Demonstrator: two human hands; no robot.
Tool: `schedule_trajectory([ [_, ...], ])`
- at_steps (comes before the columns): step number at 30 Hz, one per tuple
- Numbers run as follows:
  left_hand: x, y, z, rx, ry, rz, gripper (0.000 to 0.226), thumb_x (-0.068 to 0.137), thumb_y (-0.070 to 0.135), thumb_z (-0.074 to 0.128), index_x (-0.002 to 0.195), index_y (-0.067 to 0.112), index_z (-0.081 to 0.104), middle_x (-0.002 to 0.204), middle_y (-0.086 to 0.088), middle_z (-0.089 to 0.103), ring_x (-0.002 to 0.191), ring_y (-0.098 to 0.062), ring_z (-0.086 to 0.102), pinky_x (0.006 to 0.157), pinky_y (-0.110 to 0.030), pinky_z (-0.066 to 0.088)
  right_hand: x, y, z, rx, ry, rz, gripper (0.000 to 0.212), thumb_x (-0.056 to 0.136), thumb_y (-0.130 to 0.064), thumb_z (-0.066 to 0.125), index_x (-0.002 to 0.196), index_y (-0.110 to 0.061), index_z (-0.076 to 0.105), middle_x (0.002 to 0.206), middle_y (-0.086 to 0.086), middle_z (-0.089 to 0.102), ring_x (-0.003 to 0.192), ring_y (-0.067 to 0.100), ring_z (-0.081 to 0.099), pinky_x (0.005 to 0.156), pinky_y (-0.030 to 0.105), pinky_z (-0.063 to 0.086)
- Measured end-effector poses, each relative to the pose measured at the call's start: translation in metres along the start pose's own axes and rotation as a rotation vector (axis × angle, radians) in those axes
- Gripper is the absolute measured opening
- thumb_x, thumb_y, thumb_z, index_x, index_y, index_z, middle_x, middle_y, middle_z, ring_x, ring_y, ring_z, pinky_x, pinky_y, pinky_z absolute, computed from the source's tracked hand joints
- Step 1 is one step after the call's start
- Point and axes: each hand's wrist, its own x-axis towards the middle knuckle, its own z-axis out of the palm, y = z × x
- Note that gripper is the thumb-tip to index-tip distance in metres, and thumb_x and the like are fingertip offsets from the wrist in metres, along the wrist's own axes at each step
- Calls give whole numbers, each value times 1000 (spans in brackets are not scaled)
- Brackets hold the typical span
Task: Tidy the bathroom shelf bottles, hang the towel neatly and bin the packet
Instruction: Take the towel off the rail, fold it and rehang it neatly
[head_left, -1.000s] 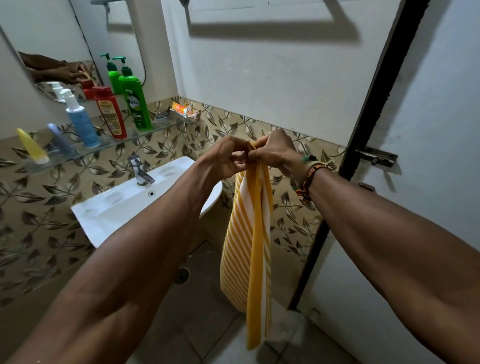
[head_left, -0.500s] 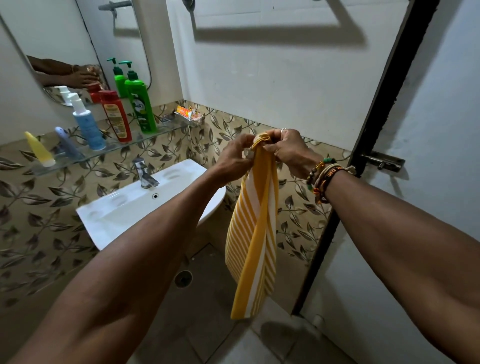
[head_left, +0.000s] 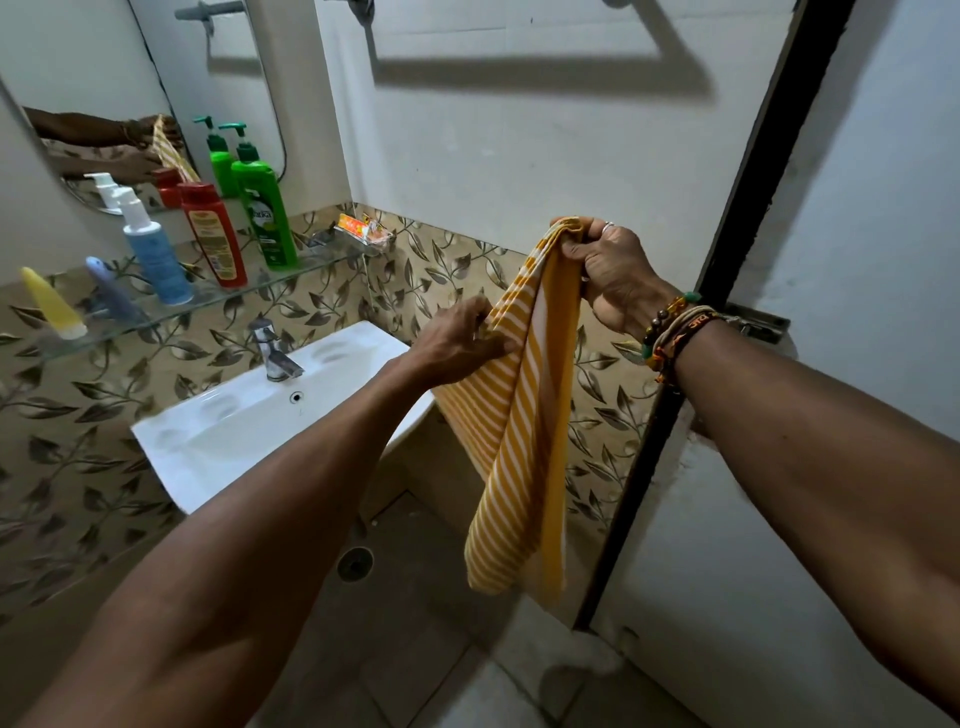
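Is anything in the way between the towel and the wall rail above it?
Nothing visible. The towel hangs from the right hand with the left hand on its edge; only bare wall lies up to the rail, mostly cut off by the frame.

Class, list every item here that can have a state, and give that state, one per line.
towel: folded lengthwise, held in the air, not hung
right hand: gripping the towel's top
left hand: pinching the towel's edge lower down
green bottle: upright on glass shelf
red bottle: upright
yellow tube: standing on its cap
tap: no water running

A home bathroom: white washbasin (head_left: 249, 431), wall mirror (head_left: 78, 78), glass shelf (head_left: 249, 293) of toiletry bottles (head_left: 265, 213)
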Motion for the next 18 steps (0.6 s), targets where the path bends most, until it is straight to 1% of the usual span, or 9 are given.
schedule_trajectory([
  [3,-4,-8,2,35,-62,-54,46,85,38,71,117,19,45,107,-1,52,95,-19,52,75,-30,44,2,-3,-5,50,39,-5,24,95,-3,55,111,-16,67,107,4,70,102,20,64,80,31,53],
  [4,-5,-11,2,19,-66,-58,44,85,35,71,117,19,45,107,0,51,95,-18,51,73,-27,43,2,-4,-6,55,54,-10,24,94,-3,56,111,-15,67,108,4,70,103,20,64,81,32,54],
  [6,-9,-16,1,11,-64,-28,32,87,29,70,107,22,46,104,-2,52,90,-16,50,68,-23,41,4,-5,-9,58,109,-21,22,94,-2,57,110,-14,67,111,7,69,109,24,63,92,37,54],
  [7,-10,-19,0,29,-75,-12,27,88,28,69,104,22,48,102,-3,53,89,-16,51,69,-24,42,5,-4,-11,60,146,-26,21,94,-2,57,108,-15,67,113,8,68,112,25,62,97,39,52],
  [9,-14,-22,-2,66,-121,-11,23,89,26,67,106,17,53,103,-3,55,92,-17,54,75,-28,46,6,-3,-14,58,212,-31,20,93,-1,58,104,-16,66,115,10,68,113,26,61,101,42,50],
  [11,-18,-25,-2,121,-180,-25,25,90,22,65,111,12,56,105,-3,58,94,-19,56,79,-30,49,7,-1,-17,55,250,-24,20,93,-2,58,103,-17,65,117,10,67,114,25,60,103,41,49],
  [14,-29,-34,3,220,-258,-34,18,88,13,60,107,12,58,97,-2,58,89,-21,57,68,-24,45,8,0,-22,64,317,-25,22,93,-4,57,111,-16,65,117,7,67,113,22,60,103,36,49],
  [16,-37,-41,5,268,-308,-52,17,90,15,59,107,13,60,94,0,57,87,-19,54,66,-25,39,9,-2,-26,64,378,-41,26,93,-4,58,117,-13,64,116,5,67,110,20,61,101,31,49],
  [18,-41,-48,4,319,-351,-73,5,93,20,60,96,16,60,88,0,57,84,-20,54,68,-29,38,9,-2,-31,55,435,-55,28,92,-3,58,118,-12,64,113,5,67,108,19,61,99,29,50],
])
